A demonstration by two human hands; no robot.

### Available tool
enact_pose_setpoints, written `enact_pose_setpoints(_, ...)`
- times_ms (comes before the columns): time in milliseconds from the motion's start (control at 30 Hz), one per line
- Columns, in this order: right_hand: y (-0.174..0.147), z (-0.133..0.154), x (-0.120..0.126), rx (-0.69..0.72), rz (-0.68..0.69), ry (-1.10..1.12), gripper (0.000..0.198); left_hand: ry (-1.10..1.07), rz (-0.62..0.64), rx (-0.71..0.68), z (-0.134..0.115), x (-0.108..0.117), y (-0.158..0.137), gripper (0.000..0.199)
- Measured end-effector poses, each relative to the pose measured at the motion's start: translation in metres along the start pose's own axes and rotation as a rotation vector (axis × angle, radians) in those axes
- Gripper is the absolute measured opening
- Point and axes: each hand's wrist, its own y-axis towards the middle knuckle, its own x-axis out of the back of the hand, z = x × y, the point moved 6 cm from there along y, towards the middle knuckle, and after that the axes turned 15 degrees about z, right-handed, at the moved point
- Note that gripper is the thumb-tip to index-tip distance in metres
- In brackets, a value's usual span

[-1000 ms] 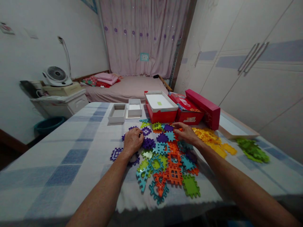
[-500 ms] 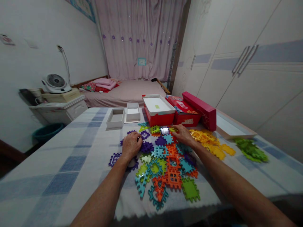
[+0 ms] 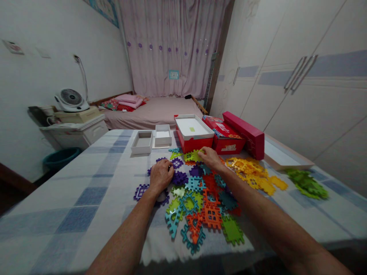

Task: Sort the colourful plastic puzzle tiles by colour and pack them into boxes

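My right hand [image 3: 210, 158] reaches to the back of a pile of notched plastic building tiles, its thumb and fingers pinching a lime-green building tile [image 3: 196, 155] just in front of the red box. On the left of the pile, my left hand [image 3: 161, 176] lies with curled fingers over purple building tiles [image 3: 180, 178]; what is under its palm is hidden. Between my forearms spread loose orange tiles [image 3: 212, 214], light blue tiles [image 3: 195, 183], teal tiles [image 3: 189, 202] and a square green tile [image 3: 233, 230].
Yellow tiles [image 3: 252, 173] lie heaped right of my right hand, with a green heap [image 3: 308, 184] farther right. Along the back stand small grey-white boxes [image 3: 142, 143], a red box with a white lid tray [image 3: 195, 143], another red box [image 3: 226, 139] and a long pink box [image 3: 243, 131].
My right hand has moved left along the back of the pile, over where a shiny tile showed, and now pinches the lime-green tile. My left hand has stayed over the purple tiles.
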Motion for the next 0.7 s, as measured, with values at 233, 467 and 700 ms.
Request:
enact_pose_setpoints(233,0.016,0.020,-0.030,0.013,0.099,-0.137,0.024,0.003,0.001,0.009,-0.001,0.001,0.000,0.025)
enact_pose_setpoints(467,-0.005,0.036,-0.028,0.351,-0.001,-0.017,0.018,0.001,0.002,-0.002,0.000,-0.002,0.001,0.026)
enact_pose_setpoints(700,0.005,0.003,0.007,0.260,-0.140,0.633,0.030,0.001,-0.006,0.001,0.000,-0.001,0.000,0.026)
